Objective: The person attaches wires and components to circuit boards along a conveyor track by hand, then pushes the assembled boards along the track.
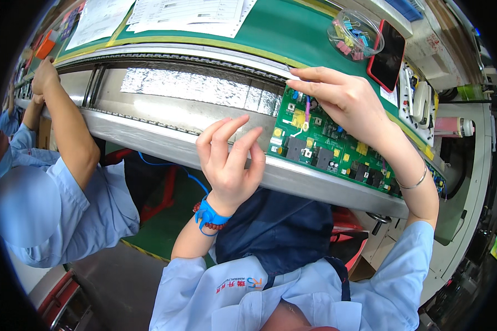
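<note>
A green circuit board point(328, 144) with black, yellow and blue parts lies across the conveyor rails, right of centre. A purple wire point(307, 109) with a ring-shaped end stands out near its left edge. My right hand point(345, 99) reaches over the board's far left corner, fingers stretched toward the far rail; its palm side is hidden, and I cannot tell whether it touches the board. Left of the board, my left hand point(229, 160) hovers over the near rail point(174, 144) with bent fingers apart and nothing in them. A blue wrist strap point(206, 214) circles my left wrist.
A silvery foil strip point(193, 91) lies between the rails. Beyond them are papers point(188, 14), a clear tub of binder clips point(352, 36) and a red-edged phone point(386, 55). At left, a co-worker's arm point(69, 127) reaches over the conveyor. A hand wheel point(379, 219) sits below the near rail.
</note>
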The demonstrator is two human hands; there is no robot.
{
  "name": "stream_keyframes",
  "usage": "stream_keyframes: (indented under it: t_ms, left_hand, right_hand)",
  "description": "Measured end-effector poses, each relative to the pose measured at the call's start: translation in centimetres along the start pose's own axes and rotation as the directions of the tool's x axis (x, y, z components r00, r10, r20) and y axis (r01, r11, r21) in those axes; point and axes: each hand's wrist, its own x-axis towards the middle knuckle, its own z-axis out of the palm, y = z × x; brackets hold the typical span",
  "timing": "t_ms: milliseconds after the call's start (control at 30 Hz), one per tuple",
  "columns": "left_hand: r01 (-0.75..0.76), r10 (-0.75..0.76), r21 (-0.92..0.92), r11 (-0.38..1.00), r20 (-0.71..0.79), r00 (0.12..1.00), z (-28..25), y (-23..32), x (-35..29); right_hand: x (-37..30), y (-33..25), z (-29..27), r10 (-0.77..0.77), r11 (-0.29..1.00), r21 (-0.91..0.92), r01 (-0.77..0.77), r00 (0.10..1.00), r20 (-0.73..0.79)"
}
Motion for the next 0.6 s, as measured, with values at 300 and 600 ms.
stream_keyframes:
  t_ms: [300, 600]
  left_hand:
    - [0.007, -0.006, -0.019, 1.000, 0.055, 0.998, -0.6, -0.2, 0.2]
    - [0.003, 0.019, -0.058, 0.998, 0.374, 0.927, -0.8, 1.3, 0.1]
  right_hand:
    - [-5.2, -3.8, -3.3, 0.140, 0.986, -0.048, -0.159, 0.952, -0.271]
    - [-14.6, -8.2, 2.3, 0.275, 0.958, 0.187, -0.218, 0.881, -0.384]
